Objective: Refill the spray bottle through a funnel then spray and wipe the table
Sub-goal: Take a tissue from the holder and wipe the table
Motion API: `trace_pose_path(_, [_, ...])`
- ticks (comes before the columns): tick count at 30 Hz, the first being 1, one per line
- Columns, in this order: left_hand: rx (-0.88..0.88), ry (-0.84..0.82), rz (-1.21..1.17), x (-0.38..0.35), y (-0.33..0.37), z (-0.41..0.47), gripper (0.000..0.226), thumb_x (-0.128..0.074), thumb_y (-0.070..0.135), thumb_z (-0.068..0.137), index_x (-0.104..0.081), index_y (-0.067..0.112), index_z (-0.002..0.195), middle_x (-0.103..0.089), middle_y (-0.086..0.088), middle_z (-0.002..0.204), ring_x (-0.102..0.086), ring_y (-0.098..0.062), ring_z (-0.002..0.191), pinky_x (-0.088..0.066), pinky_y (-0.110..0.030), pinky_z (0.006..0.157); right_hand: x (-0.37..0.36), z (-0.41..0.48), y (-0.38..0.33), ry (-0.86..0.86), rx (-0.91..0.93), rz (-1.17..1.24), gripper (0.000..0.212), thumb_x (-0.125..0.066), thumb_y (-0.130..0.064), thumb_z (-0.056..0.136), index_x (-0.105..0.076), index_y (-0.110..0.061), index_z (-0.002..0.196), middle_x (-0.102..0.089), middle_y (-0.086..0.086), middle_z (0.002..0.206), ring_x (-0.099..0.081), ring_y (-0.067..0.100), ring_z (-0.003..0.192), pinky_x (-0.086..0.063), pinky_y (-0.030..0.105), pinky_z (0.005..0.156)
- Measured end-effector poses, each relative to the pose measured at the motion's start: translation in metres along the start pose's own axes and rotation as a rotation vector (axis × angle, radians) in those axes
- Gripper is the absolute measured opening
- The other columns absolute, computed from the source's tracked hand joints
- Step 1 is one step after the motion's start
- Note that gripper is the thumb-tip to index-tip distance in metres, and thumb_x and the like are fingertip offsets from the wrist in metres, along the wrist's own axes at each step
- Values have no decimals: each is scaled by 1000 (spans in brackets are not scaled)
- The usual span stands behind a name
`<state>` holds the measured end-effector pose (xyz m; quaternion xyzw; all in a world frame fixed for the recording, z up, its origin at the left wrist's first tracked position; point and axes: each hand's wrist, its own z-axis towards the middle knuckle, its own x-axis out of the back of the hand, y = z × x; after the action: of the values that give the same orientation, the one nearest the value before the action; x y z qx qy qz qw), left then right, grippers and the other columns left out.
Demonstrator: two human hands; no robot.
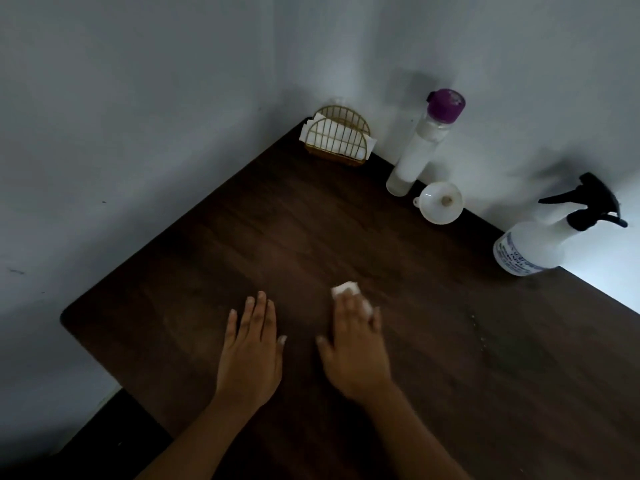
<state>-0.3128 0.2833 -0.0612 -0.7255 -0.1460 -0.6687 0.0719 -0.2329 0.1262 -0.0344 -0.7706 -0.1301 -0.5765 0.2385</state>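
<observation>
Hands are resting low on a dark wooden bench point(450, 393) set into the corner of a pale wall. The left hand point(251, 355) is lying flat and empty on the wood, fingers together and stretched forward, its grip open. The right hand point(355, 344) is pressing down on a small white tissue point(346, 289), fingers laid over it so that only its front edge and a bit by the outer fingers are showing; the grip is bearing on the tissue, palm down, rather than curling round it. The right hand is looking slightly blurred. The spray bottle point(530, 247) is standing at the far right edge of the bench, against the wall, its black trigger head point(588, 202) fitted on and pointing left. A white funnel point(441, 201) is sitting just left of it, near the wall, wide mouth facing the camera. A tall clear bottle with a purple cap point(420, 143) is standing just beside the funnel. In the far corner a gold wire holder point(337, 138) is keeping a stack of white napkins. A few tiny droplets point(479, 334) are glinting on the wood to the right of the hands.
</observation>
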Motion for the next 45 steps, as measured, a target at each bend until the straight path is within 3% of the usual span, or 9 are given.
trace_pose_path(5, [13, 0, 16, -2, -1, -18, 60, -14, 37, 94, -40, -1, 133, -41, -19, 141, -38, -30, 132, -15, -43, 108, -10, 37, -25, -44, 295, -131, 67, -23, -49, 94, 4, -21, 149, 8, 6, 158, 10, 20, 145, 7, 49, 115])
trace_pose_path(14, [43, 11, 13, -3, 10, -49, 63, -6, 39, 96, -38, 0, 134, -39, -16, 144, -36, -29, 133, -17, -45, 111, 0, 0, 40, 5, -52, -15, 70, -19, -51, 94, 8, -15, 148, 12, 11, 157, 12, 26, 144, 8, 41, 115])
trace_pose_path(20, [102, 63, -119, -8, 12, -67, 64, -16, 36, 88, -28, 0, 139, -25, -16, 150, -14, -22, 139, -14, -47, 113, -49, -92, -48, -70, 353, 11, 71, -34, -44, 89, -14, -12, 148, -9, 12, 156, -3, 27, 145, -15, 51, 115])
trace_pose_path(23, [136, 80, -206, -5, 7, -76, 69, -7, 39, 86, -23, 1, 142, -17, -15, 152, -5, -20, 140, -6, -45, 114, -43, -63, -45, -80, 425, -77, 69, -29, -46, 92, -5, -16, 149, 1, 8, 158, 5, 22, 145, -3, 50, 117])
trace_pose_path(28, [86, 31, -186, -4, 14, -90, 71, -4, 41, 86, -22, 2, 143, -18, -14, 153, -12, -26, 142, -7, -44, 114, -10, -34, 17, -87, 103, -134, 71, -23, -50, 95, 8, -17, 148, 13, 9, 157, 14, 22, 144, 8, 45, 114])
trace_pose_path(33, [-22, -25, -137, -3, 28, -89, 61, -19, 34, 89, -34, 0, 137, -34, -16, 147, -31, -30, 136, -23, -47, 108, -27, -125, 21, -83, 57, -72, 77, -22, -55, 89, 3, -14, 149, 10, 11, 156, 13, 25, 143, 13, 40, 114])
trace_pose_path(37, [-72, -13, -179, -4, 30, -89, 59, -19, 32, 90, -32, -1, 138, -32, -17, 147, -25, -29, 138, -21, -50, 110, -55, -176, -30, -113, 219, -91, 83, -42, -58, 78, -30, -10, 144, -32, 15, 149, -28, 31, 138, -14, 46, 111])
trace_pose_path(39, [-100, -4, -206, -4, 29, -90, 60, -19, 32, 90, -30, -1, 138, -29, -17, 149, -21, -27, 139, -19, -50, 111, -56, -166, -33, -121, 242, -93, 78, -41, -57, 80, -30, -13, 144, -31, 11, 150, -29, 26, 139, -27, 52, 110])
trace_pose_path(45, [-181, -15, -222, -5, 32, -99, 63, -14, 36, 90, -26, 1, 141, -25, -15, 151, -18, -28, 141, -13, -47, 113, -32, -138, 32, -52, -120, -83, 76, -16, -63, 90, 13, -23, 148, 14, 2, 156, 11, 18, 144, 13, 46, 112])
